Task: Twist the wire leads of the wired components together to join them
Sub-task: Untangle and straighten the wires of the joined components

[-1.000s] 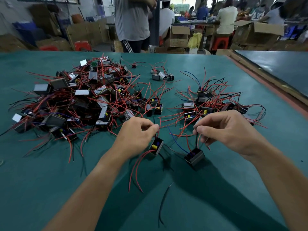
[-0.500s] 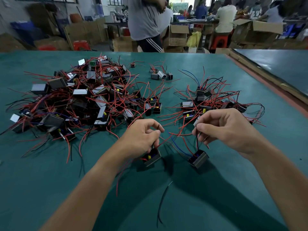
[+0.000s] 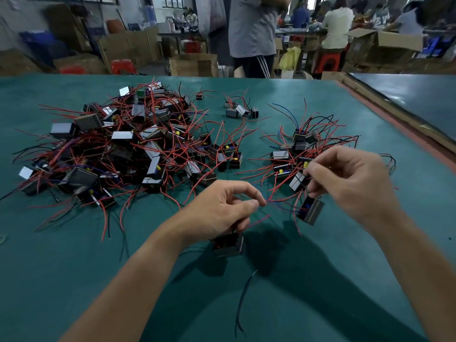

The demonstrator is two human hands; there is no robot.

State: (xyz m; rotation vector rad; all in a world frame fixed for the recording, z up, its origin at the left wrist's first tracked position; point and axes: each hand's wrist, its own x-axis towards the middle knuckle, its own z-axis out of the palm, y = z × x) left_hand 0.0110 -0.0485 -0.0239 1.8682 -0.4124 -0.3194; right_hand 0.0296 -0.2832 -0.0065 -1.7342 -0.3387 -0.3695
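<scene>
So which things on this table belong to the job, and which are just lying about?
In use: left hand, right hand, dark boxy component below the left, grey-sided component below the right, thin red and blue leads between.
Lying about: big heap of red-wired components, smaller pile, loose black wire.

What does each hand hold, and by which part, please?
The left hand pinches the left component by its leads; the right hand pinches the right component likewise.

The table is teal. Wires are mostly red, some black, a few blue. Components are black with silver-grey faces and yellow spots; one part is green. Behind stand a red stool, brown boxes, a grey shirt, dark white-striped trousers and a yellow bag.
</scene>
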